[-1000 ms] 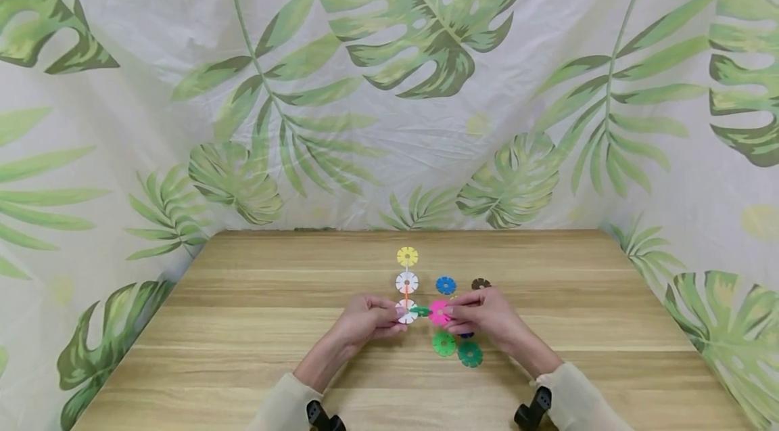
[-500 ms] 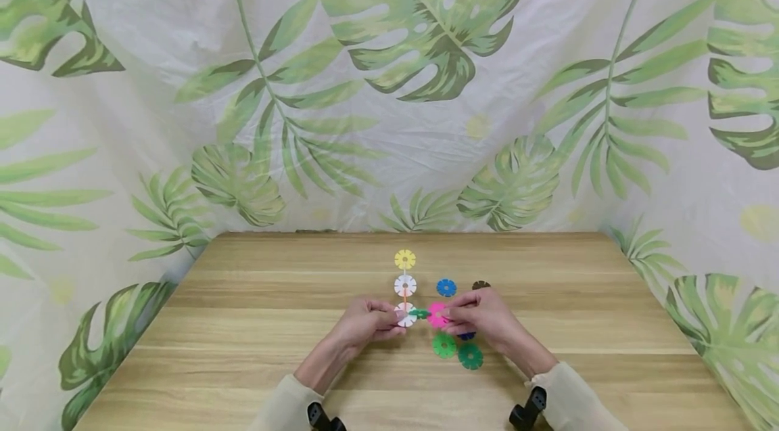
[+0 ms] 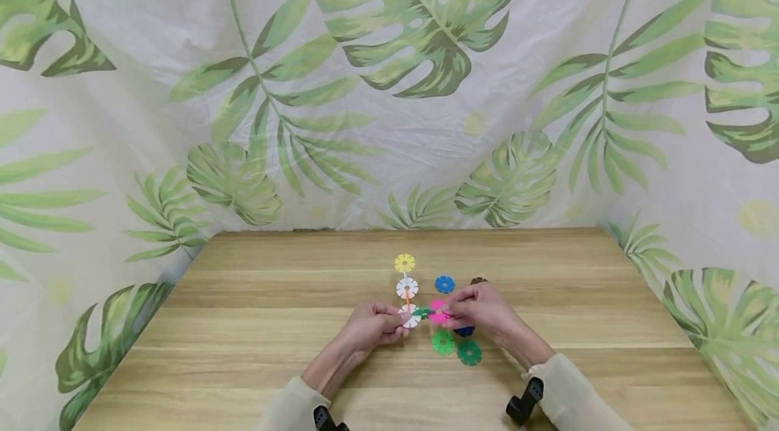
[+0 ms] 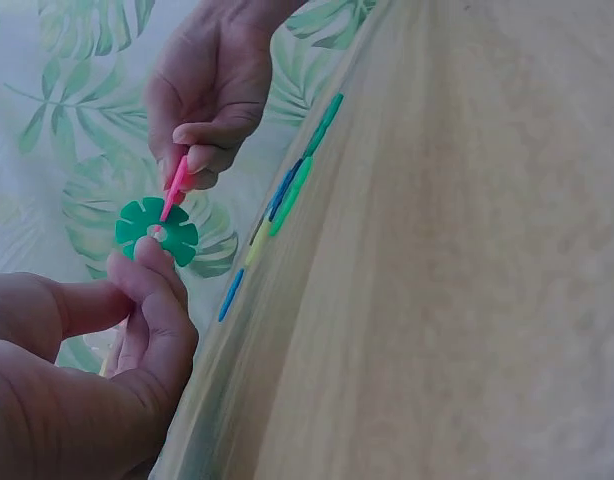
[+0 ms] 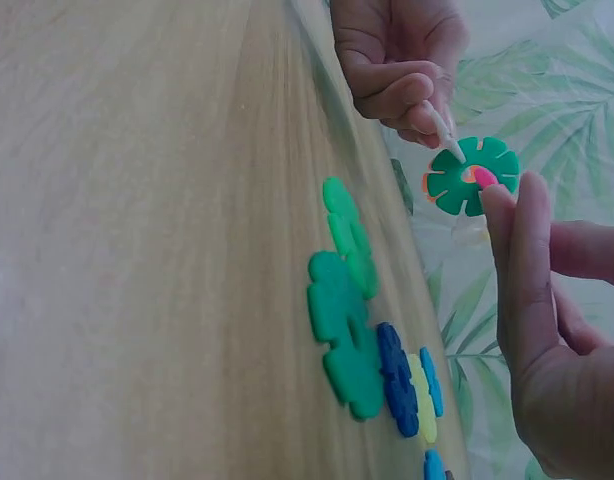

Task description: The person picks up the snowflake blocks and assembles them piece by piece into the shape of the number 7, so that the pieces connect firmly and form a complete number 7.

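Observation:
Between finger and thumb, my left hand (image 3: 374, 328) pinches the near white disc (image 3: 410, 316) of a joined chain. An orange disc (image 3: 408, 299), seen edge-on, links it to another white disc (image 3: 407, 287), and a yellow disc (image 3: 404, 262) stands at the far end. A green disc (image 4: 141, 222) sits between the held white disc and a pink disc (image 3: 437, 312). My right hand (image 3: 489, 316) pinches the pink disc, its fingertips covering part of it. Both hands are raised above the table in the wrist views.
Loose discs lie on the table (image 3: 243, 329) around my right hand: blue (image 3: 445, 284), brown (image 3: 479, 281), dark blue (image 3: 464, 331), light green (image 3: 443, 342) and dark green (image 3: 469, 352). A yellow one (image 5: 421, 398) shows in the right wrist view. A leaf-patterned cloth (image 3: 420, 140) hangs behind.
My left hand and the near white disc have shifted slightly right. The chain's yellow end has dipped a little towards me. Both hands keep their pinch.

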{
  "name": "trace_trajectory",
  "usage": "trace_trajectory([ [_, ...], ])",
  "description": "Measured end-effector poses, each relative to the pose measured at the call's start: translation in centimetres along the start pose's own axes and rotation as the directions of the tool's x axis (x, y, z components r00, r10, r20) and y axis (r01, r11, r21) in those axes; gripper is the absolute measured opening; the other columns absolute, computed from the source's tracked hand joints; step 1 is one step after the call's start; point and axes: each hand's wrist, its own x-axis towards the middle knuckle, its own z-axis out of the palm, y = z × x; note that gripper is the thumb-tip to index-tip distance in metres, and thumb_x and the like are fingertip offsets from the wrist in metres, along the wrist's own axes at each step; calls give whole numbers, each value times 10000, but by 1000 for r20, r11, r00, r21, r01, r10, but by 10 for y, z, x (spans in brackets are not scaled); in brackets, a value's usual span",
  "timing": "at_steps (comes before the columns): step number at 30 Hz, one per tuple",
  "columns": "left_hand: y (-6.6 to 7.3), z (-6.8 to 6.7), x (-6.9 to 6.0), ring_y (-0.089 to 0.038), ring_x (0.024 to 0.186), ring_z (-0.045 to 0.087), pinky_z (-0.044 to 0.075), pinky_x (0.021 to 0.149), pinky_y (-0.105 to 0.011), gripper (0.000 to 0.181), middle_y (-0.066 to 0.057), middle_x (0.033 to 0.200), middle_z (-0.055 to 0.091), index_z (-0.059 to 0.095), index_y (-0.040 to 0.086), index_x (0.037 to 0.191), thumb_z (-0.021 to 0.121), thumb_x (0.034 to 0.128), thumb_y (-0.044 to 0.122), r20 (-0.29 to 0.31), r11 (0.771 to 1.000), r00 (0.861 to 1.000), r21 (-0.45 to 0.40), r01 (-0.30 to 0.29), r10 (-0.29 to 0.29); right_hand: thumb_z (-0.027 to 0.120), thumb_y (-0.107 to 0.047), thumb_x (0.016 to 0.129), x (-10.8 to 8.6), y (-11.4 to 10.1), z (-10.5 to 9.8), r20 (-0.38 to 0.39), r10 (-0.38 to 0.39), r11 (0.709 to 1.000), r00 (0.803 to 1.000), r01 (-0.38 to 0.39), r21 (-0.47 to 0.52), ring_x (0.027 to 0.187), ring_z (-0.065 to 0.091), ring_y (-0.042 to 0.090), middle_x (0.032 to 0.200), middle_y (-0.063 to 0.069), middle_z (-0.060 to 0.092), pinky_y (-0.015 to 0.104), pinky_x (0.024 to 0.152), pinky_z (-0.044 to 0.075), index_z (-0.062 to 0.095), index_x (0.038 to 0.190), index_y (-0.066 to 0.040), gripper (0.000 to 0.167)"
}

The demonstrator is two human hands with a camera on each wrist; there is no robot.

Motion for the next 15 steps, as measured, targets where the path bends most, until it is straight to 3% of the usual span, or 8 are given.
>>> trace_trajectory([
  [7, -2, 3, -1, -86, 701, 704, 596, 671, -170, 103, -34, 768, 729, 671, -86, 1008, 700, 972, 6, -20, 1000, 1000, -1, 7, -7, 661, 56, 955, -2, -5, 1, -12, 4, 999, 1000, -4, -33, 717, 767, 150, 900, 138, 760, 264, 726, 660, 695, 1117, 179, 206],
  [15, 0, 3, 1, -73, 691, 689, 587, 670, -163, 105, -28, 747, 722, 697, -79, 988, 713, 970, 24, -30, 1000, 1000, 20, 2, -1, 696, 24, 957, -1, 4, 0, -36, 15, 999, 999, -17, -40, 701, 773, 140, 902, 165, 777, 268, 719, 660, 704, 1130, 157, 218],
])
